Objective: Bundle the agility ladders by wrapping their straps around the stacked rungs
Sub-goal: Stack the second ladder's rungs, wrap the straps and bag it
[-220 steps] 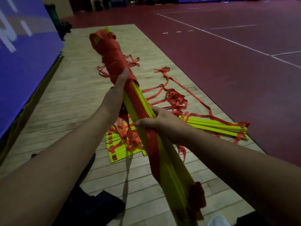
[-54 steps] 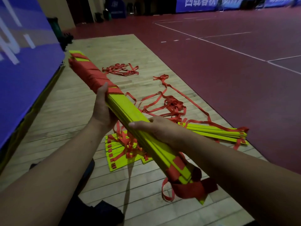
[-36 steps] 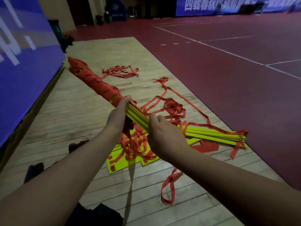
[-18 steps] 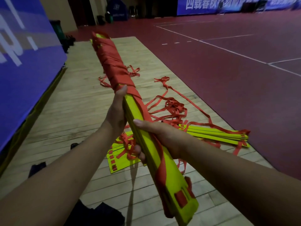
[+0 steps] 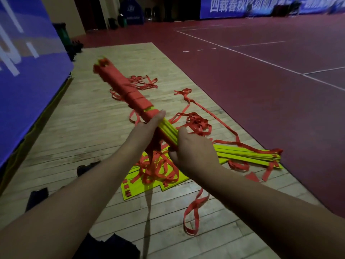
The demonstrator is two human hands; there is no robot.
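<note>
Now we hold the bundle of stacked rungs (image 5: 123,86) slantwise above the wooden floor (image 5: 74,128), its strap-wrapped far half pointing toward the floor's left edge. Our left hand (image 5: 147,129) grips it right at the wrapping's near end. Our right hand (image 5: 192,148) curls round the bare yellow part just behind, close to the left. Loose red strap (image 5: 194,208) hangs beneath our right wrist.

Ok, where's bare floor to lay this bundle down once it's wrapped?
Bare wood floor between the blue banner and your left arm; red court beyond the tangled straps too. Crowded below the bundle: loose rungs and straps.
</note>
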